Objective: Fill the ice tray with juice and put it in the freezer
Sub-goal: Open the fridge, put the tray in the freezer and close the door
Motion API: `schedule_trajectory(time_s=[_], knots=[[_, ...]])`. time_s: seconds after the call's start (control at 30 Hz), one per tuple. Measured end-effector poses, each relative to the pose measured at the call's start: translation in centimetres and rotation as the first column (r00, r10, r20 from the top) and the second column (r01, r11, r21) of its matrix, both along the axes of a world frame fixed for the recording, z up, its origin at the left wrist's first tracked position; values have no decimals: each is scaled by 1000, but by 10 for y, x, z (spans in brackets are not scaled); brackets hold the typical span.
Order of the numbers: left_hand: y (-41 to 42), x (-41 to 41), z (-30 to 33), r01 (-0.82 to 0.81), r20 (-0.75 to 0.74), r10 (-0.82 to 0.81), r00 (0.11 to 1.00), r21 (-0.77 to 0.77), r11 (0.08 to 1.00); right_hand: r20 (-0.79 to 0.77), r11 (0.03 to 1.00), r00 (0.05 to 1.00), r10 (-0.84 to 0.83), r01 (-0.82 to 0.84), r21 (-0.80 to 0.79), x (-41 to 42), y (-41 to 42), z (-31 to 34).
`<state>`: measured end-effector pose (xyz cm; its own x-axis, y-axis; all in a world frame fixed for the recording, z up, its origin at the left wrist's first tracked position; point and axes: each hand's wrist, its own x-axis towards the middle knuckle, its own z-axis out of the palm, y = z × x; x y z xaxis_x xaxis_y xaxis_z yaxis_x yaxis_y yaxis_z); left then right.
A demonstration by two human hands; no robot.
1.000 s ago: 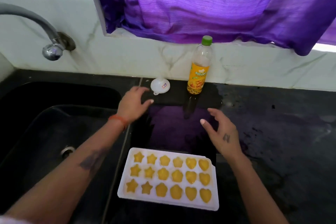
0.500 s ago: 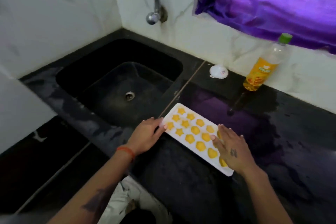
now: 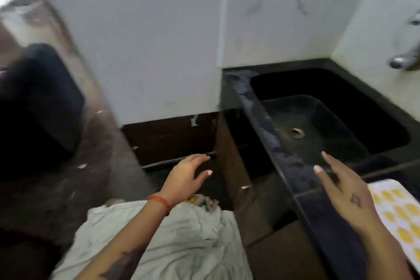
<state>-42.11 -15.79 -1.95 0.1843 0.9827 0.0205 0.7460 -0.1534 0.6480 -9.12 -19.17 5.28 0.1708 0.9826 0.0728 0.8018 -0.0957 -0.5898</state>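
Ice tray (image 3: 396, 209), white with its moulds full of yellow juice, lies on the dark counter (image 3: 318, 207) just to the right of the right hand (image 3: 347, 198), partly cut off by the picture's edge. Neither hand holds it. The right hand hangs above the counter's front edge with fingers spread and straight; the left hand (image 3: 185, 177) is well apart from it, out over the floor side, fingers loosely spread and gripping nothing. The black sink (image 3: 336, 102) lies beyond the right hand.

The main risk is a spill. The moulds look brimful, so a lift by one end or a quick turn would likely tip juice across the counter or floor. The tray also sits near the counter's front edge, where a careless sweep of the right hand could nudge it off. No freezer is in view, so the carry may be long.
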Motion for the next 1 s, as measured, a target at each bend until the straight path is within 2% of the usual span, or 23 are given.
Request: schedule_trajectory(time_s=[0.1, 0.2, 0.37, 0.53, 0.67, 0.87, 1.0], knots=[[-35, -100, -2, -198, -16, 198, 980, -19, 980, -24, 982, 982, 187, -187, -11, -103, 27, -4], [-74, -191, -4, -389, -44, 389, 920, -1, 921, -72, 935, 933, 354, -356, -15, -207, 40, -14], [-151, -304, -2, -639, -68, 638, 767, 1, 769, -93, 753, 760, 643, -650, -105, -367, 36, -34], [-233, -358, -6, -857, -26, 857, 515, -11, 515, -95, 430, 444, 891, -892, -138, -493, 7, -50], [-292, -375, -10, -956, -24, 956, 291, -37, 290, -99, 137, 158, 983, -972, -193, -575, -27, -61], [-374, -367, -6, -993, -50, 995, -90, -74, -93, -88, -306, -295, 951, -935, -178, -667, -92, -62], [-420, -357, 0, -953, -92, 954, -284, -84, -292, -124, -542, -528, 840, -825, -158, -710, -148, -63]])
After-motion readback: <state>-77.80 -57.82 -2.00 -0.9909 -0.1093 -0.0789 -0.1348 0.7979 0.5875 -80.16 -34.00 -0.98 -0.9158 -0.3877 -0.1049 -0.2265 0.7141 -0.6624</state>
